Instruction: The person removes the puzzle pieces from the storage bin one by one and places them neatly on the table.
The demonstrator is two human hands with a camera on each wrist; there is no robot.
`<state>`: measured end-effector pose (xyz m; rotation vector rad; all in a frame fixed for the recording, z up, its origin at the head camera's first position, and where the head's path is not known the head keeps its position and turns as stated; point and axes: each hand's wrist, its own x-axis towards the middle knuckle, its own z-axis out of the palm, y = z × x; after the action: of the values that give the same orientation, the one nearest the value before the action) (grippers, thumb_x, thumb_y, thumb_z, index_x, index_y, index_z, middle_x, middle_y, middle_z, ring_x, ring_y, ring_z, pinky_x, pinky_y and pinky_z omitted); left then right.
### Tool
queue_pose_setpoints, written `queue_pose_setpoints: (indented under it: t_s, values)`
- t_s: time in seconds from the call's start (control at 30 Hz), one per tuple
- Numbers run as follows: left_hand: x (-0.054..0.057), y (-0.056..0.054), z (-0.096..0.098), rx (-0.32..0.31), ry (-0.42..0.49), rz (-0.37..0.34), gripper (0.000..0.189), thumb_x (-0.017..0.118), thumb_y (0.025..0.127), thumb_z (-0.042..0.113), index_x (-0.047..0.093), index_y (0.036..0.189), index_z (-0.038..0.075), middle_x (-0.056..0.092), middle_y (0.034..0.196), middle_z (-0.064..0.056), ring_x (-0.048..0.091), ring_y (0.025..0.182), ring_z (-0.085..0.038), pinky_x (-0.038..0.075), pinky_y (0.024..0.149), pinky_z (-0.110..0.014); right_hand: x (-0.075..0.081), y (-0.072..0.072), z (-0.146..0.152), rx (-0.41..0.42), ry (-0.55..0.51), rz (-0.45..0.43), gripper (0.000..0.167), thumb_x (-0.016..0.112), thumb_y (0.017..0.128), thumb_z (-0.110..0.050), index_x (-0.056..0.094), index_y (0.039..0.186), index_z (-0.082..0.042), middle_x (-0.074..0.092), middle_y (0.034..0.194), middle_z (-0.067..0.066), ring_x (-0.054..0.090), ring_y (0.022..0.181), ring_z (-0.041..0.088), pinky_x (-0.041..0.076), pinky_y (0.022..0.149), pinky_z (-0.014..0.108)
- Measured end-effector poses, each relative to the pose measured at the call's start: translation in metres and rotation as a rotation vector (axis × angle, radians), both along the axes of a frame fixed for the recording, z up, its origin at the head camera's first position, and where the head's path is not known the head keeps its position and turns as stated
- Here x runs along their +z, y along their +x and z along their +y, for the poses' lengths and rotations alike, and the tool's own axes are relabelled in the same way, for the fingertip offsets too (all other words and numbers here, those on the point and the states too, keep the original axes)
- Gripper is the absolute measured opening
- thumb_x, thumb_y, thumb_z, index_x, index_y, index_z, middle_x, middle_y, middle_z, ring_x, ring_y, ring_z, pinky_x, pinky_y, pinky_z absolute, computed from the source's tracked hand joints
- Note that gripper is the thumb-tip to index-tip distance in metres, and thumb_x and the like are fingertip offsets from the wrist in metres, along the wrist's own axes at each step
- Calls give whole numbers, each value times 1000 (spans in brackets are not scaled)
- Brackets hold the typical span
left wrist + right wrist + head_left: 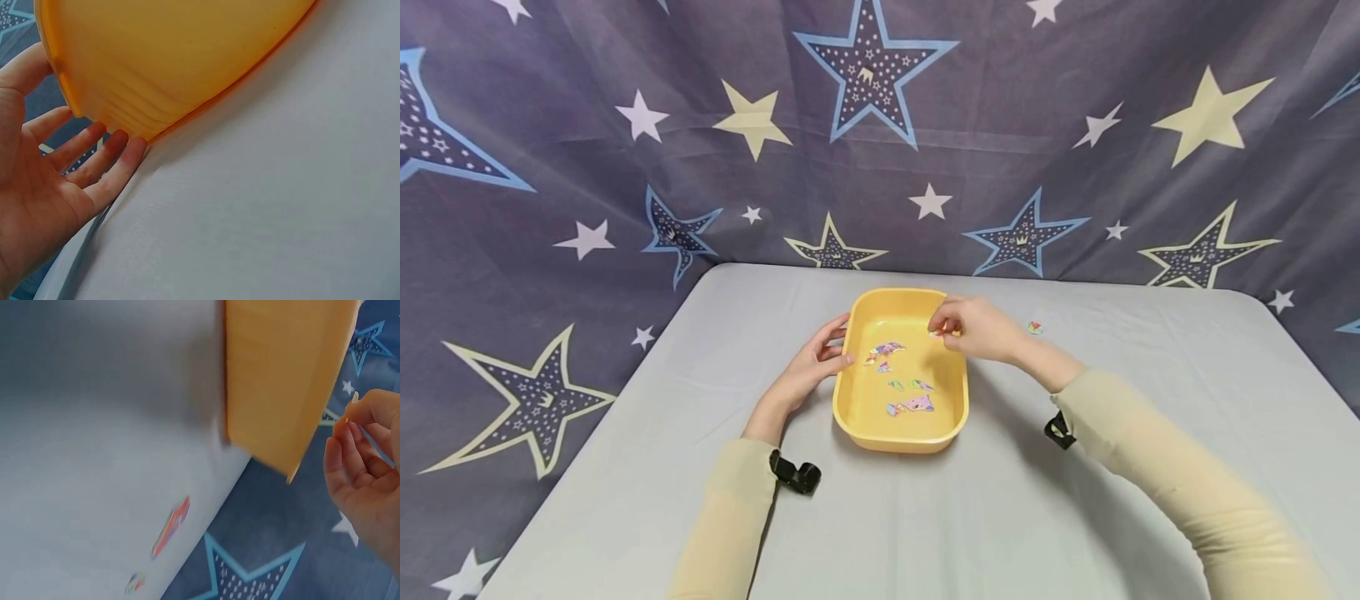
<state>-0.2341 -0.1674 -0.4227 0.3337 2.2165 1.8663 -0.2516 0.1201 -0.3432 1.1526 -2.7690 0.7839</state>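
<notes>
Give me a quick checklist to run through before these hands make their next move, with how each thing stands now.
1. Tray upright on the table: ok.
2. Left hand steadying the tray: ok, thumb at the rim, fingers against the outside.
3. Right hand has a secure pinch: cannot tell; it pinches a small piece, but how firmly doesn't show.
4. That piece over the tray: ok, near its far right corner.
5. Picture on that piece readable: cannot tell, fingers cover too much.
6. All pieces in the tray: not ok; the right wrist view shows two strays on the table.
</notes>
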Motion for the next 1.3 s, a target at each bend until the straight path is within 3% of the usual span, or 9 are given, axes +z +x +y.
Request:
queue_pose_setpoints:
  t_s: [0.2, 0.3, 0.43, 0.53, 0.9, 1.3]
  values:
    - [2, 1, 0, 1, -5, -8, 67, 59, 85, 12, 28, 143, 24, 35, 139, -14, 46, 119, -34, 48, 85, -34, 2, -4, 22, -31, -2, 26, 17, 61, 75, -2, 67, 90, -5, 61, 86, 4, 59, 77, 14, 51, 70, 29]
    - [12, 6, 2, -5, -8, -22, 67, 57, 85, 9, 26, 144, 21, 33, 140, -16, 44, 120, -36, 47, 86, -34, 2, -6, 32, -33, -9, 49, 18, 60, 75, -3, 68, 91, -5, 62, 85, 4, 59, 76, 14, 51, 69, 29]
    - [10, 6, 2, 6, -15, -21, 67, 57, 85, 9, 27, 144, 22, 34, 139, -15, 44, 119, -35, 47, 86, -35, 1, -6, 45, -40, -24, 60, 21, 58, 74, -2, 69, 92, -5, 62, 84, 4, 59, 75, 15, 52, 69, 30]
    - [-1, 1, 0, 20, -14, -11, 67, 59, 85, 11, 30, 142, 26, 37, 137, -11, 47, 117, -31, 47, 85, -35, -1, -6, 54, -48, -42, 67, 19, 61, 74, -2, 69, 92, -4, 62, 83, 4, 60, 75, 16, 52, 69, 32]
    - [-2, 0, 0, 16, -9, -15, 67, 60, 84, 12, 30, 142, 27, 37, 137, -11, 47, 117, -31, 47, 85, -35, -15, -12, 88, -149, -41, 138, 19, 63, 70, 0, 70, 87, -7, 62, 77, 4, 58, 68, 16, 47, 62, 28]
    - [-1, 0, 1, 10, -1, -3, 67, 59, 84, 12, 29, 142, 25, 38, 136, -13, 47, 116, -31, 47, 85, -34, -25, -18, 121, -287, -11, 91, 17, 62, 73, 0, 69, 88, -4, 65, 81, 7, 60, 71, 19, 46, 65, 31]
